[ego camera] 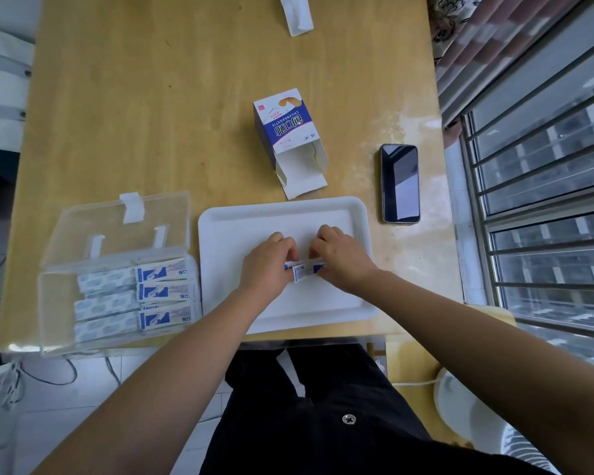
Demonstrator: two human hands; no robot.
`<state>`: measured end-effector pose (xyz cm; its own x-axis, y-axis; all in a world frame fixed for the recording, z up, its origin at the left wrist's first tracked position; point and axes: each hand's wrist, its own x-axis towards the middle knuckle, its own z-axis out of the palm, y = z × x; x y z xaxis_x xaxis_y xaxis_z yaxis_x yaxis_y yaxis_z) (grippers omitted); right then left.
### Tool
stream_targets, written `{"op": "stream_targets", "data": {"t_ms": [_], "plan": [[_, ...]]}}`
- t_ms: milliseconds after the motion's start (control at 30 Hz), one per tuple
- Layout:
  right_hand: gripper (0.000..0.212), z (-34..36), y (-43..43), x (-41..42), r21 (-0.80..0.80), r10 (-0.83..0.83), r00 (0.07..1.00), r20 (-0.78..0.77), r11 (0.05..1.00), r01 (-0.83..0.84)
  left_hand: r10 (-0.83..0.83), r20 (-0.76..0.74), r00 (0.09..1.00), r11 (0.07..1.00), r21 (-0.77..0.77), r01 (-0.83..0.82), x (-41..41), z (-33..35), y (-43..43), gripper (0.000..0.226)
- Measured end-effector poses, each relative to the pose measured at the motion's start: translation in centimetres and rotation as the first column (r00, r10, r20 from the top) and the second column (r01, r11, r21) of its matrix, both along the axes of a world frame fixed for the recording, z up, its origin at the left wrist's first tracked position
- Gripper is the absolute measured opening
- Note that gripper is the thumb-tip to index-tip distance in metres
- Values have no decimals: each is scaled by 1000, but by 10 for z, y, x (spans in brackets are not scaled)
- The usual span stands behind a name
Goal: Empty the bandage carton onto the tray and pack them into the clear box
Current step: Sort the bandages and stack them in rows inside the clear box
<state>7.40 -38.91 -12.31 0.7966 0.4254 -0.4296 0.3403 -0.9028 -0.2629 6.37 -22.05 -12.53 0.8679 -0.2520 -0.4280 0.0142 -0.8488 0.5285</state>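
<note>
1. Head view: the white tray (340, 214) lies at the near edge of the wooden table (151, 114).
2. Over the tray's middle, the left hand (270, 265) and right hand (340, 258) meet, knuckles up and fingers curled downward.
3. Each hand's grip is clenched on one end of a small bundle of bandages (304, 270), held low over the tray floor. Whether the bundle touches the tray cannot be told.
4. Just beyond the tray's far edge, the bandage carton (285, 128) lies on its side, its open flaps facing the tray.
5. Just left of the tray sits the clear box (54, 303), its lid (117, 228) swung open. Rows of packed bandages (162, 291) lie inside.
6. Right of the tray's far corner, a phone (400, 183) lies with its dark screen up.
</note>
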Motion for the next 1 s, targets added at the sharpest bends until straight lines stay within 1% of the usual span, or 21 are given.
{"op": "stream_targets", "data": {"t_ms": [100,167,233,333,400,433,533,633,867,1000], "plan": [[27,0,1,-1,24,-22,999,-40,999,23,-27,-18,999,998,-51,26,0,1,7,14],[27,0,2,-1,36,-71,994,-83,997,74,-25,-65,998,994,-108,18,0,2,12,16],[23,3,3,0,49,-82,991,-103,995,88,-41,-83,996,991,-127,30,-2,7,15,19],[12,8,5,2,170,-105,994,-31,979,109,-38,1,999,994,-102,38,-5,10,16,15],[11,10,6,0,242,-140,989,38,962,126,18,86,996,997,-75,-12,-7,10,15,10],[11,10,6,-2,253,-153,986,62,958,133,49,115,992,997,-59,-43,-7,9,15,10],[13,5,2,-10,218,-212,976,56,956,195,119,116,986,993,-41,-115,-12,4,14,10],[15,-1,-5,-17,204,-285,958,-6,938,280,148,64,987,985,-97,-141,-19,-1,15,14],[17,-6,4,-19,265,-316,948,-40,911,315,174,-13,985,966,-190,-174,-21,-6,2,20],[6,-3,-1,-15,271,-298,953,-63,914,304,155,27,987,971,-187,-148,-17,-3,6,7]]}}
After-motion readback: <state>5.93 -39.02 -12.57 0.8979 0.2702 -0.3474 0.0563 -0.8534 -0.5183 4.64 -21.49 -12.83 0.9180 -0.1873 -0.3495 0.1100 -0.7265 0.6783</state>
